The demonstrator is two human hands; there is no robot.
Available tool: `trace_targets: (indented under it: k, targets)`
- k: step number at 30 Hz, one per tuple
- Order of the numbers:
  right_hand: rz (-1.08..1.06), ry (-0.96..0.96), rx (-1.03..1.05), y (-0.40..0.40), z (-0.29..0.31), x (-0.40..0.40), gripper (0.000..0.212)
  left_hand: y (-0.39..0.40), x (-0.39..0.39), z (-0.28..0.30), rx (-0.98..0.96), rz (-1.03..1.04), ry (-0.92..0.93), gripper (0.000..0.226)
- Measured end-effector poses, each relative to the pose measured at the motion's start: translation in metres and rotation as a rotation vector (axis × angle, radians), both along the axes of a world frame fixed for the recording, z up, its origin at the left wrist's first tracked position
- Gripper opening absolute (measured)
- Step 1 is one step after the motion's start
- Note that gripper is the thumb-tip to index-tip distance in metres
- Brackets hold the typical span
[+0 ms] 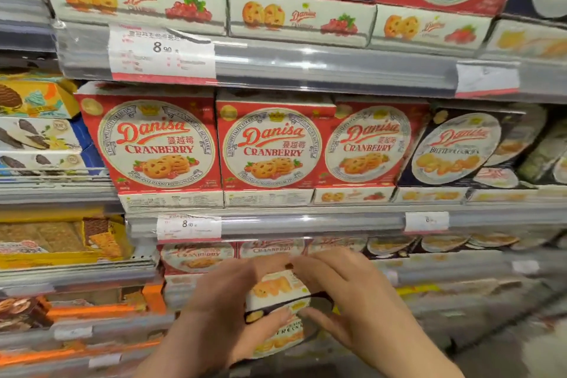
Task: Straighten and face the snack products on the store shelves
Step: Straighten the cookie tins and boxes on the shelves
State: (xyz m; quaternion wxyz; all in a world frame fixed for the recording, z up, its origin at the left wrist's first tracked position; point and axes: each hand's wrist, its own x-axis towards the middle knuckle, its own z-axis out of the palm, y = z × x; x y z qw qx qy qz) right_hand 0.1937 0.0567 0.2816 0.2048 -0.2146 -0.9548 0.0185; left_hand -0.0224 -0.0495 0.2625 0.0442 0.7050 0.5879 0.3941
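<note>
The shelves point(306, 70) are running across the whole view, each one packed with upright cookie boxes. On the middle shelf three red boxes point(270, 147) are facing out in a tidy row, and a dark box point(454, 150) beside them is sitting turned at an angle, so it is looking like the one most in need of facing.

Lower down, both hands are holding a dark-edged box point(276, 301) in front of the lower shelf, off the shelf and tilted. The left hand point(221, 310) is gripping its left side, thumb curled over the near edge. The right hand point(352, 294) is wrapping fingers over the top and a thumb under the right corner.

The main risk, as I am judging it, is pushing this box back in crooked. The row behind is standing tight, so a skewed entry could be knocking a neighbour point(196, 258) askew or toppling it backward. The grip is sitting near the corners, so the box could also be slipping or twisting while being turned. The price strip point(188, 225) above is overhanging the gap and could be catching the box top.
</note>
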Motion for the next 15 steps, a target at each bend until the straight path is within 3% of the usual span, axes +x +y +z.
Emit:
trace_targets:
  k: [2,4,7,11,15]
  targets:
    - [-0.037,-0.003,-0.012,0.001,0.0,0.018,0.06,0.007,0.013,0.0,-0.034,-0.029,0.077,0.08]
    - [-0.078,0.004,-0.017,0.003,0.003,0.038,0.056,0.02,0.029,0.008,-0.107,-0.083,0.031,0.087]
    - [-0.157,0.024,0.007,0.009,0.009,0.072,0.051,0.037,0.048,0.015,-0.087,-0.114,-0.143,0.071]
    - [-0.253,0.112,0.025,0.019,0.022,0.128,0.044,0.054,0.071,0.015,0.01,-0.009,-0.097,0.044]
    - [-0.35,0.194,0.101,0.032,0.042,0.181,0.045,0.077,0.102,0.008,0.001,0.043,-0.056,0.052]
